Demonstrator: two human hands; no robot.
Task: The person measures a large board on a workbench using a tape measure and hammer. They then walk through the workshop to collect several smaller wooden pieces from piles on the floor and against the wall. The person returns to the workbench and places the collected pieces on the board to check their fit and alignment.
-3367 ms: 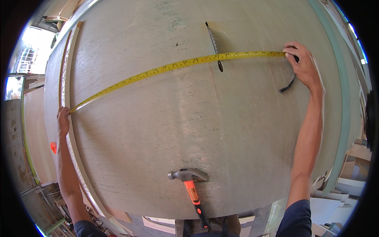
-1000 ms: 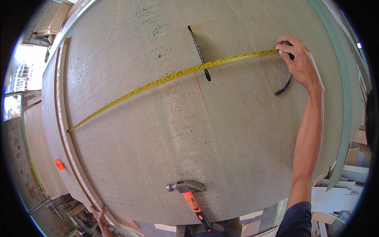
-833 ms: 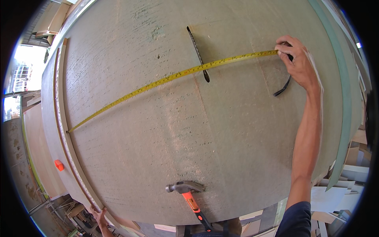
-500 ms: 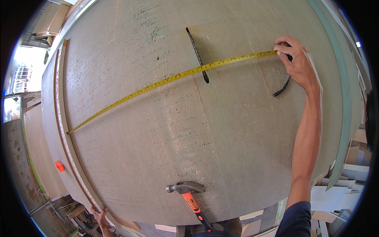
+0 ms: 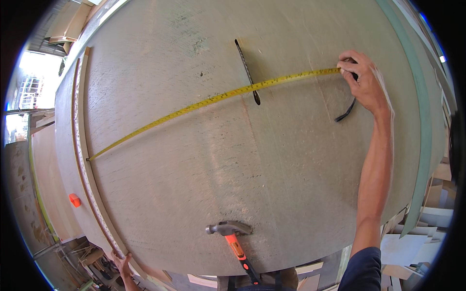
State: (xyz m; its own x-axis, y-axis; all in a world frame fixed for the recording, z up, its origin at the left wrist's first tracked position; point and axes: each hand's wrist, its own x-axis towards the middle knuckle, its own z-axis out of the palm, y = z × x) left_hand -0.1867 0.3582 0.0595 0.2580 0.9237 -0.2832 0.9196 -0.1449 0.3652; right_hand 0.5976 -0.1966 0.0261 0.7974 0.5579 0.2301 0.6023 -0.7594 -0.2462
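My right hand (image 5: 366,80) pinches a dark tape measure (image 5: 354,75), largely hidden by the fingers, at the upper right of a big grey-brown board (image 5: 301,169). Its yellow blade (image 5: 204,103) stretches left, slightly arched, and its end meets the edge of a long narrow wooden strip (image 5: 94,182). A black strap (image 5: 343,116) hangs below the case. At the lower left, my left hand (image 5: 122,264) is closed around the near end of that strip. One slim dark object with a patterned shaft (image 5: 247,72) lies beneath the blade.
A claw hammer (image 5: 235,242) with an orange-and-black handle rests at the board's near edge. Left of the strip sits a small orange object (image 5: 74,200). A greenish strip (image 5: 421,121) runs along the right side, with stacked offcuts (image 5: 400,247) beyond it.
The view has shifted slightly, so the strip and dark object appear a little farther right. Both hands keep their hold, and the tape blade stays stretched out.
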